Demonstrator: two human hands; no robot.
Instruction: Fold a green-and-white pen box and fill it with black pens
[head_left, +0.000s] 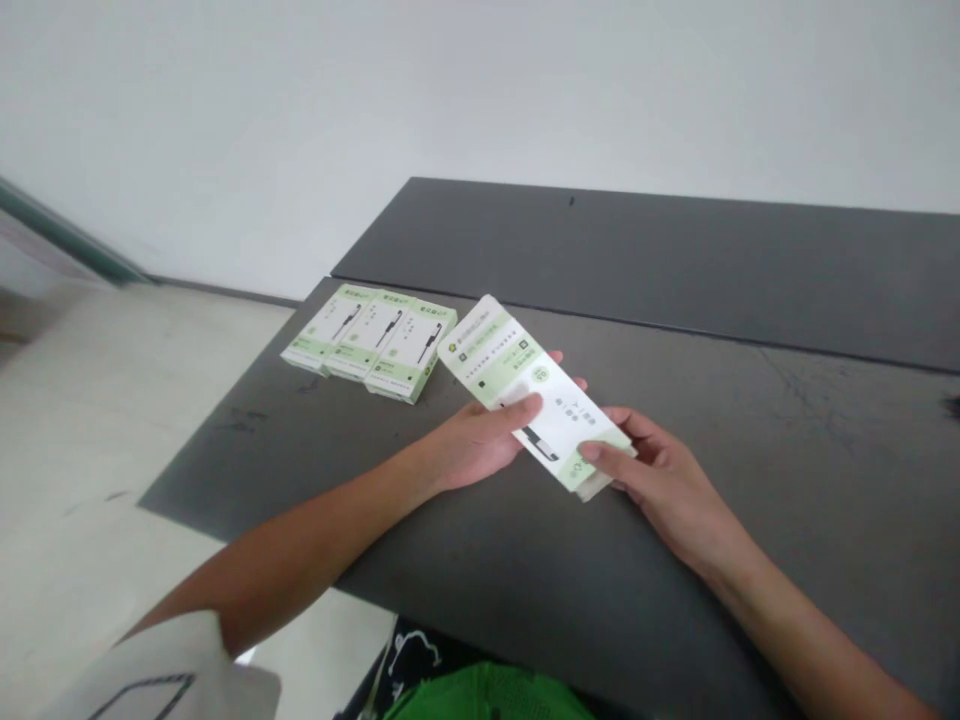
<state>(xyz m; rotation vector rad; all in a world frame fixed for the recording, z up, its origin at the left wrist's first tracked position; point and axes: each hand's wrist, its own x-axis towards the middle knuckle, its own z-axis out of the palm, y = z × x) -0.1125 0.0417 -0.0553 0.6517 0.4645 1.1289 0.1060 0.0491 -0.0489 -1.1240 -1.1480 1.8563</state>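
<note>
A flat-looking white and green carton [559, 410] is held above the dark table, tilted down to the right. It carries printed text and a picture of a black pen-like item. My left hand [491, 440] grips its middle, thumb on top and fingers underneath. At the lower right end, my right hand [664, 485] pinches the carton between thumb and fingers. An end flap sticks out at the upper left, and pale layers show under the right end. Whether anything is inside is hidden.
Three similar white and green boxes [367, 340] lie side by side, touching, near the table's left edge. The dark table [750, 420] has a seam [637, 321] running across it, with a second panel [675, 245] behind. A white wall [525, 90] stands at the back.
</note>
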